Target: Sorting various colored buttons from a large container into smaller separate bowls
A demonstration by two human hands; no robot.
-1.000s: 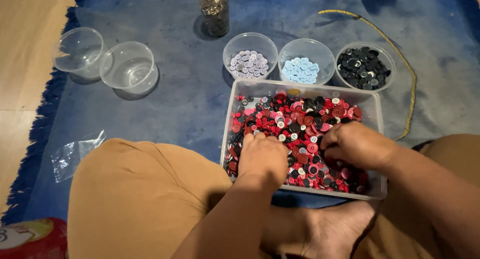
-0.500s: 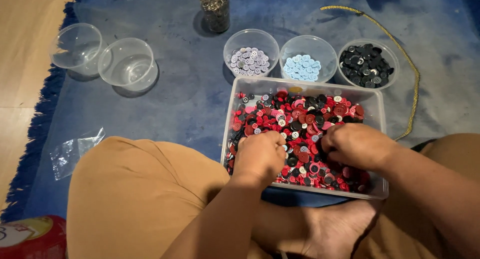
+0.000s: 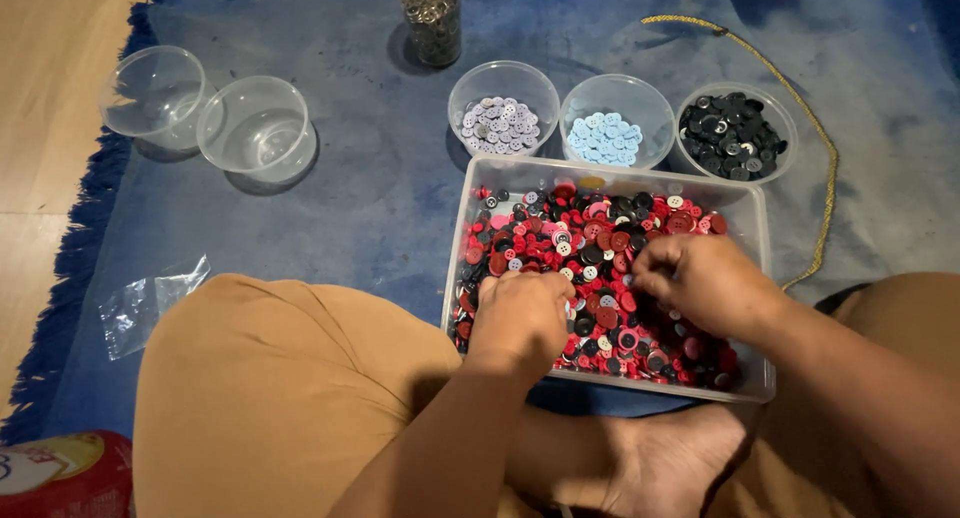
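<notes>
Head view: both curled hands (image 3: 610, 298) dig in the clear tray (image 3: 752, 218) of mixed buttons (image 3: 590, 238).

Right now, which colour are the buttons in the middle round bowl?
Light blue buttons, clearest in the head view.

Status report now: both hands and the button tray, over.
Both hands, left hand and right hand, in clear tray, fingers among mixed buttons. Grip unclear. Nothing obstructs.
</notes>
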